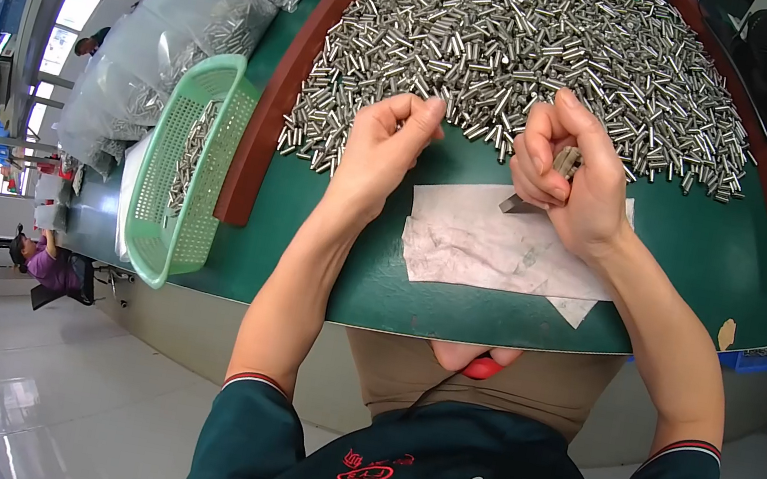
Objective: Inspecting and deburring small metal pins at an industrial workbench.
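A wide heap of short, shiny metal pins (497, 45) covers the far part of the green table (356, 281). My left hand (381, 150) hovers at the heap's near edge, thumb and fingertips pressed together. Whatever they may pinch is hidden. Opposite it, my right hand (582, 176) is raised with its fingers curled round a grey metal piece (567, 161). A flat, dark metal end pokes out below those fingers; whether it belongs to the same piece, I cannot tell. Under the right hand lies a stained white cloth (479, 245).
Dark red wooden rails (274, 120) border the heap. At the left stands a green plastic basket (171, 234) with some metal pins inside. Clear bags (193, 15) filled with metal parts line the far left. A seated person in purple (54, 266) works farther off.
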`<action>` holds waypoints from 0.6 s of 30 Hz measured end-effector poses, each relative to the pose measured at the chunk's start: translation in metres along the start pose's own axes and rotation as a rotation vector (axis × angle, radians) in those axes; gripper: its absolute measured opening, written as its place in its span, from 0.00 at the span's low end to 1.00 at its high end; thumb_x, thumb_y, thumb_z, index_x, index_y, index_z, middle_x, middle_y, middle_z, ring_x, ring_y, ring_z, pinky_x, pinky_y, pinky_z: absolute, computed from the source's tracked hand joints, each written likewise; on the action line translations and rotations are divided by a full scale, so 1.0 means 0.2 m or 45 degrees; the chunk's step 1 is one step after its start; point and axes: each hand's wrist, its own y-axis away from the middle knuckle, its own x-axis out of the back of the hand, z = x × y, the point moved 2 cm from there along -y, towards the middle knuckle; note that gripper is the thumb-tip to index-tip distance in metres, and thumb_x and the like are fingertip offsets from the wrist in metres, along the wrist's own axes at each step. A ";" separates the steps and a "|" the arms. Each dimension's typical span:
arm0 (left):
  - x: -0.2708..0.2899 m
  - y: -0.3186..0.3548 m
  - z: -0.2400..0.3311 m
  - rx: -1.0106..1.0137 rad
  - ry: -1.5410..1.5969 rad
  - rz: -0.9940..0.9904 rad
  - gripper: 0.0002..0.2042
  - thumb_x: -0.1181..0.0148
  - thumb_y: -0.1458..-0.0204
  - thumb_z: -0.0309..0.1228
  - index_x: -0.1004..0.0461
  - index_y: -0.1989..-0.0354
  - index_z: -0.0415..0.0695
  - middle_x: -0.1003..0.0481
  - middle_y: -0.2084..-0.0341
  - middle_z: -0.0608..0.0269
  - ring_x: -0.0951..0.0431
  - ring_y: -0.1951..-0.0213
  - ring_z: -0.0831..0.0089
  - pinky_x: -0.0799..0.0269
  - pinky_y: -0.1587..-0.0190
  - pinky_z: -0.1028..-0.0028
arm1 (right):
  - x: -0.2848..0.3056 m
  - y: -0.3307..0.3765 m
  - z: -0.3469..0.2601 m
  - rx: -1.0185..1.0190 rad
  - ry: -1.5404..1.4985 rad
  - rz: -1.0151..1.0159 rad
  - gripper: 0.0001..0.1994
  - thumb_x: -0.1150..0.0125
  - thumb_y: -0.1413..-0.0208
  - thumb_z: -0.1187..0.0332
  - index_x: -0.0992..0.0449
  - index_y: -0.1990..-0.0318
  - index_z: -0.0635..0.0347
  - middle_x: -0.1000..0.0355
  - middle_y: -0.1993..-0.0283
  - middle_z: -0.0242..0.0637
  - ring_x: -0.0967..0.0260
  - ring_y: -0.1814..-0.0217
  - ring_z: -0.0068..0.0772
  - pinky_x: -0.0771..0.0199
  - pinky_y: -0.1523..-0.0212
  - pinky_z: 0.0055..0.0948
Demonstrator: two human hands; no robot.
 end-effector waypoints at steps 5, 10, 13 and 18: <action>-0.12 0.00 0.00 -0.502 -0.916 0.144 0.06 0.38 0.60 0.29 0.26 0.75 0.40 0.39 0.93 0.69 0.42 0.88 0.81 0.46 0.84 0.77 | -0.01 -0.01 0.00 -0.002 -0.004 0.012 0.23 0.68 0.42 0.55 0.42 0.85 0.57 0.55 0.92 0.22 0.64 0.91 0.14 0.61 0.89 0.17; -0.16 -0.02 -0.01 -0.841 -1.186 0.210 0.05 0.41 0.60 0.28 0.27 0.75 0.42 0.33 0.91 0.59 0.32 0.87 0.66 0.39 0.81 0.70 | 0.00 -0.01 0.00 0.005 0.008 0.014 0.22 0.68 0.42 0.55 0.42 0.84 0.57 0.55 0.92 0.22 0.63 0.91 0.14 0.61 0.89 0.17; -0.12 0.01 0.00 -0.605 -1.224 0.067 0.05 0.41 0.60 0.28 0.27 0.75 0.42 0.33 0.91 0.59 0.31 0.86 0.66 0.38 0.81 0.69 | 0.00 -0.01 0.01 0.015 0.005 0.007 0.22 0.67 0.42 0.55 0.42 0.84 0.57 0.55 0.92 0.23 0.63 0.91 0.14 0.61 0.89 0.17; -0.14 0.00 0.00 -0.611 -1.210 0.042 0.06 0.41 0.59 0.29 0.28 0.75 0.40 0.33 0.91 0.59 0.32 0.87 0.66 0.38 0.80 0.69 | -0.01 -0.01 -0.01 0.001 0.021 0.003 0.22 0.67 0.42 0.55 0.42 0.84 0.57 0.54 0.92 0.23 0.63 0.91 0.15 0.61 0.89 0.17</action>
